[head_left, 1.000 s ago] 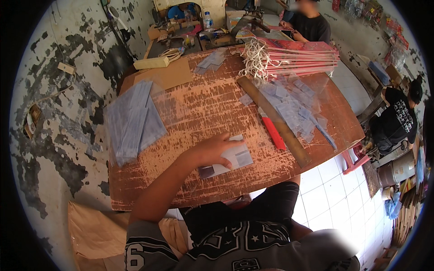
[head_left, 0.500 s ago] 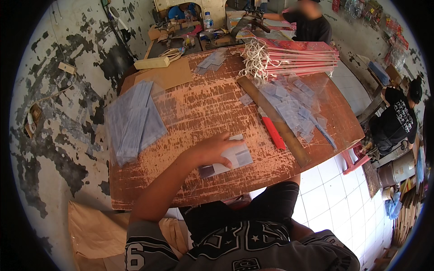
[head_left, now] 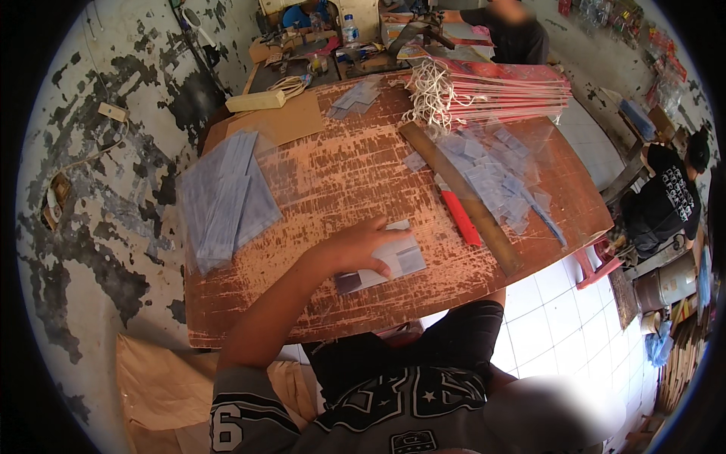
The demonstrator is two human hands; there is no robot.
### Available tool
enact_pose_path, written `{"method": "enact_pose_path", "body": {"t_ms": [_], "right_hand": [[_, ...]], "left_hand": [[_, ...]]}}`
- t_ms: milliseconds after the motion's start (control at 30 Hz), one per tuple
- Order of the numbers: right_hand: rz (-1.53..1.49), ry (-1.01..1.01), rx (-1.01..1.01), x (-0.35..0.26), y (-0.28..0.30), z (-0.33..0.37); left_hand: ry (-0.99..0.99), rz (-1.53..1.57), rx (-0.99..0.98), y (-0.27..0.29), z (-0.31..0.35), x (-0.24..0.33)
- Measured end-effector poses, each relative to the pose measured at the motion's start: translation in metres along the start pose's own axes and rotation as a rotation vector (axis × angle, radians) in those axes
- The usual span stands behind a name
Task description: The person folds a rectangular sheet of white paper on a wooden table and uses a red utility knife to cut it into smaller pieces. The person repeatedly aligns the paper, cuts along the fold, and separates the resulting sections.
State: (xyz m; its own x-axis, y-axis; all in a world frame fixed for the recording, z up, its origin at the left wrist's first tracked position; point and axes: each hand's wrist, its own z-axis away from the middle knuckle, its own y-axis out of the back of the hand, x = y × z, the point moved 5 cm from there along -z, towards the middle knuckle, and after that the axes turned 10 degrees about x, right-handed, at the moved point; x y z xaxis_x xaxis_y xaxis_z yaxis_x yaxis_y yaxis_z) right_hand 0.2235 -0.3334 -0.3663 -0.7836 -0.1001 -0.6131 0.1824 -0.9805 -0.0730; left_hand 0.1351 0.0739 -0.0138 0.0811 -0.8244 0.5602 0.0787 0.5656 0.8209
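The left arm comes up from the bottom and bends across the table. The left hand (head_left: 361, 246) lies flat, palm down, with its fingers spread a little. It presses on a small white paper piece (head_left: 384, 262) and grips nothing. The paper is thin and flat, with a grey part on it. It sits right under the hand, near the front edge of the table.

The right hand cannot be seen, so I cannot tell if it is open or closed.

The wooden table (head_left: 333, 178) is reddish brown and scratched, with pale worn marks. To the right of the hand lie a red knife (head_left: 459, 217) and a long wooden ruler (head_left: 460, 197), side by side. Past them is a heap of small clear plastic bits (head_left: 495, 178). To the left of the hand is a flat stack of shiny see-through sheets (head_left: 224, 198). Far beyond the hand lies a bundle of red bags with white strings (head_left: 491, 91).
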Motion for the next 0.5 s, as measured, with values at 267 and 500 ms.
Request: {"method": "enact_pose_path", "body": {"t_ms": [267,500], "right_hand": [[-0.004,-0.009,0.0,0.003,0.009,-0.01],[-0.018,-0.014,0.017,0.01,0.031,-0.031]], "left_hand": [[-0.028,0.009,0.014,-0.001,0.0,-0.001],[-0.003,-0.008,-0.009,0.0,-0.002,0.001]]}}
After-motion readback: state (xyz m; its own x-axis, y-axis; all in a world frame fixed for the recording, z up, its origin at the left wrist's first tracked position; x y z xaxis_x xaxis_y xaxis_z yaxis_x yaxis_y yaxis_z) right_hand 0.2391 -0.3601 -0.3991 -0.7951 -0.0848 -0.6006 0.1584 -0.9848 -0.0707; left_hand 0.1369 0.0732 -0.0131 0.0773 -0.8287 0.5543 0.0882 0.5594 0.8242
